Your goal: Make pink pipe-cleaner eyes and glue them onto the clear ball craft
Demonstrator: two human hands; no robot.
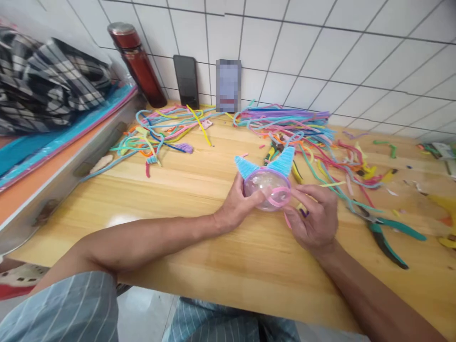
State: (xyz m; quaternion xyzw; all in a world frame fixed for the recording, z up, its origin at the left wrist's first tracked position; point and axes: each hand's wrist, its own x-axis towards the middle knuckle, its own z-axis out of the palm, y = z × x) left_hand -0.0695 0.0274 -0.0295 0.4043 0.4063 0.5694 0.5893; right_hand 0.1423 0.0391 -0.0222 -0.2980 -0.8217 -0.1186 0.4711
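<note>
A clear plastic dome [261, 183] with a purple rim is held above the wooden tabletop. Two light-blue pointed ears [281, 163] made of wound pipe cleaner stand up from its top edge. My left hand [237, 204] grips the dome from the left, thumb across its front and fingers behind. Over the dome's lower right runs a pink pipe cleaner [279, 197], bent into a curve. My right hand [315, 216] is at that side, thumb and fingertips closed around a pink end; the exact grip is partly hidden.
Teal-handled pliers [386, 230] lie right of my right hand. Behind the dome are piles of colourful pipe cleaners [285, 116], with scraps toward the right. A red thermos [138, 66], a black phone [186, 81] and a blurred-out phone [228, 88] stand along the tiled wall.
</note>
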